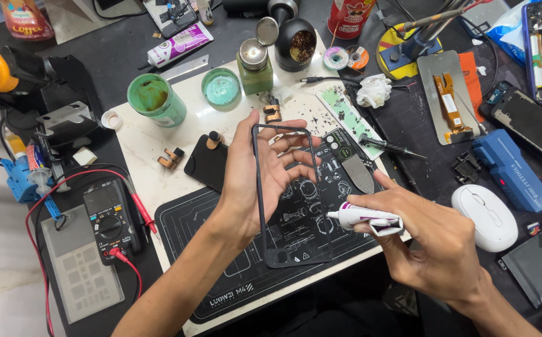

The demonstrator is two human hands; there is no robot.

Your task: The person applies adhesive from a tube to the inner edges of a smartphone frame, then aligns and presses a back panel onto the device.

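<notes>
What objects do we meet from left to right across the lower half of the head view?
Multimeter → left hand holding a thin black phone frame → white glue tube in the right hand → white computer mouse.

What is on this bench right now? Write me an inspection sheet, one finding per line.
Surface: black work mat on a pale board.
Job's things: thin black phone frame, white glue tube.
Clutter: multimeter, white mouse, green cup, blue box.
Grippers: left hand holds the frame upright; right hand holds the tube, nozzle at the frame's edge.
Cables: red multimeter lead.
Surroundings: dark table with phone parts.
</notes>
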